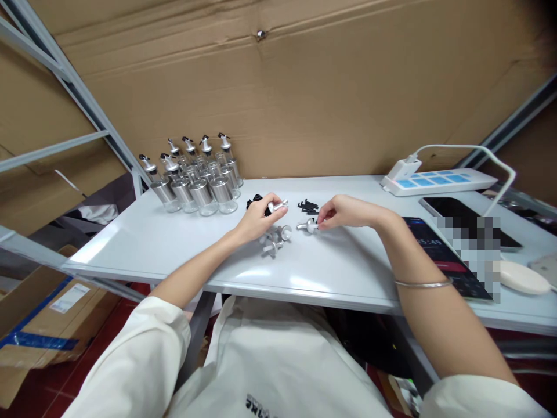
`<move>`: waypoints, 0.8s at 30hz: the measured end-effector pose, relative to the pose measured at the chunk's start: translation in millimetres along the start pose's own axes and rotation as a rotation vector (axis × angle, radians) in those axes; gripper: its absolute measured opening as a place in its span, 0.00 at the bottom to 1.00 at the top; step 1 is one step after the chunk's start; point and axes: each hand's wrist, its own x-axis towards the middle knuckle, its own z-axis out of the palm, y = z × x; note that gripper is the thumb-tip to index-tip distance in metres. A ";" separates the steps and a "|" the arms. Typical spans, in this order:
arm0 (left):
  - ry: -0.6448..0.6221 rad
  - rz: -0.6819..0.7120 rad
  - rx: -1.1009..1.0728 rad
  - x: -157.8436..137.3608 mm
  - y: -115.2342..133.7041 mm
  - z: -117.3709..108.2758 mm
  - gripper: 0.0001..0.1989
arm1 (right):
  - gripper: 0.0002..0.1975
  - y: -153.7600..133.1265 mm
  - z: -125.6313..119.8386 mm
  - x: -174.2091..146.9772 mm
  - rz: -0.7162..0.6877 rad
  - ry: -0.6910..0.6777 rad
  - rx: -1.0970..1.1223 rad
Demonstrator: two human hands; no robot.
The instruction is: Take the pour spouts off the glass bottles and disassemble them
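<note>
Shirt, left grip closed round spout, right grip pinching second spout

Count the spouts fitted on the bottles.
6 spouts: two on the leftmost bottles of the front row, four on bottles farther back. Others may be hidden.

Left hand: thumb and fingers closed in a pinch
Left forearm: behind and left of those fingers
Right hand: pinching, fingertips angled downward, apart from the left fingers
Right wrist: bent, right of its fingertips
</note>
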 end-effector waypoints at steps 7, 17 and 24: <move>-0.181 0.004 0.028 -1.3 0.3 0.6 0.13 | 0.13 -20.1 15.5 6.6 -0.122 0.041 0.012; -0.281 0.001 0.012 -3.9 0.6 2.6 0.17 | 0.12 0.0 9.5 11.5 -0.135 0.261 -0.165; -0.260 0.090 0.070 -2.7 -3.3 4.1 0.15 | 0.12 4.9 21.6 22.3 -0.176 0.197 -0.266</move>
